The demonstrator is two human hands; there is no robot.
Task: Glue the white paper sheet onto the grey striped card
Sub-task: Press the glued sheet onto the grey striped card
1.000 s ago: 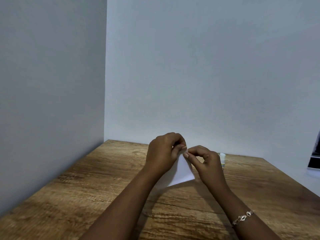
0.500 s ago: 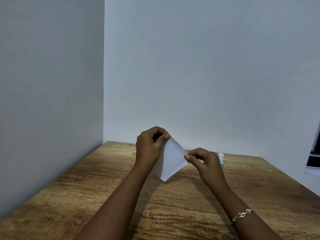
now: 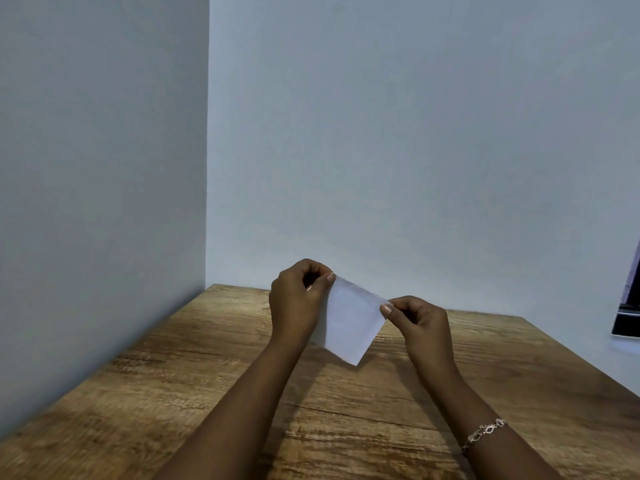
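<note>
Head view. Small white rectangular paper sheet (image 3: 349, 325) is held in the air above the brown wood-grain table (image 3: 173, 393), tilted so one corner points down toward the tabletop; it touches nothing but the fingers.

Left hand (image 3: 298, 299): thumb and forefinger pinched on the sheet's upper left corner, other fingers curled in toward the palm. This corner sits higher than the right one.

Right hand (image 3: 420, 327): thumb and forefinger pinched on the sheet's right corner, remaining fingers folded. A thin silver chain bracelet (image 3: 485, 433) circles the right wrist.

Sheet is drawn taut between the two pinches — its top edge runs straight, sloping down from left hand to right hand. Its shadow falls on the table just below the hanging corner.

Both forearms reach in from the bottom edge. Plain pale grey-blue walls (image 3: 381, 133) meet in a corner behind the table. A dark object (image 3: 628, 306) shows at the right edge — cut off, cannot identify.
</note>
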